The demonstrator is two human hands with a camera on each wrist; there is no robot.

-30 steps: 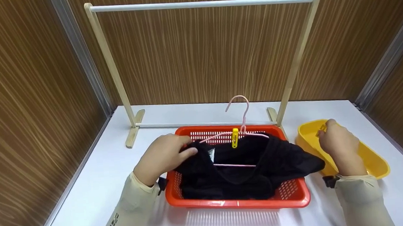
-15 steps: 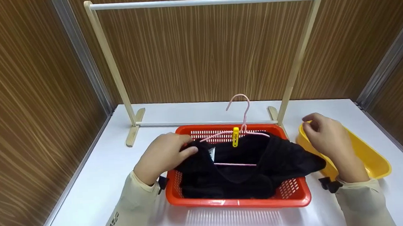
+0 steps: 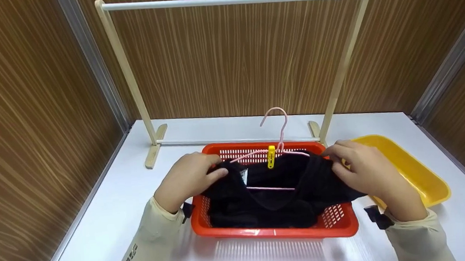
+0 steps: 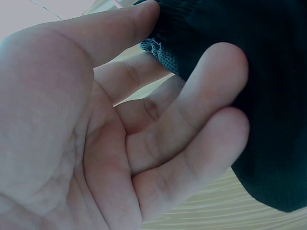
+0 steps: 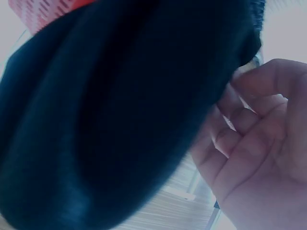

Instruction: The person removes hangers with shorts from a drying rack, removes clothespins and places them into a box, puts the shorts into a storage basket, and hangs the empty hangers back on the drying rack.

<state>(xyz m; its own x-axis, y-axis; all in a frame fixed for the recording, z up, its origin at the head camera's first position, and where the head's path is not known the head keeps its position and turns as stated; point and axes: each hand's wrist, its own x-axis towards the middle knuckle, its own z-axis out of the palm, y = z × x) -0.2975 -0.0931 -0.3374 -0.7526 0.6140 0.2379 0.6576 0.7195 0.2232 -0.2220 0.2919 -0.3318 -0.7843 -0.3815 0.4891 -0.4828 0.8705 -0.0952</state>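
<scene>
A black top (image 3: 271, 218) with a wide neckline and a white label lies over the red basket (image 3: 260, 233). Inside its neck is a pink hanger (image 3: 284, 120), hook up, with a yellow clothespin (image 3: 271, 157) upright on its top bar. My left hand (image 3: 192, 172) pinches the shoulder at the left between thumb and index finger; in the left wrist view the other fingers curl loosely beside the cloth. At the other shoulder, my right hand (image 3: 366, 168) holds the cloth, thumb in front. In the right wrist view, fabric covers those fingertips.
Behind the basket stands a rack with wooden legs (image 3: 344, 61) and a white top rail (image 3: 231, 0). A yellow tray (image 3: 424, 174) sits at the right, partly behind my right hand and forearm. Wood-grained panels (image 3: 228, 65) wall the table's back and sides.
My right hand, pinching a yellow clothespin over the tray one second ago, has left the tray and moved left to the top's shoulder. My left hand keeps its hold.
</scene>
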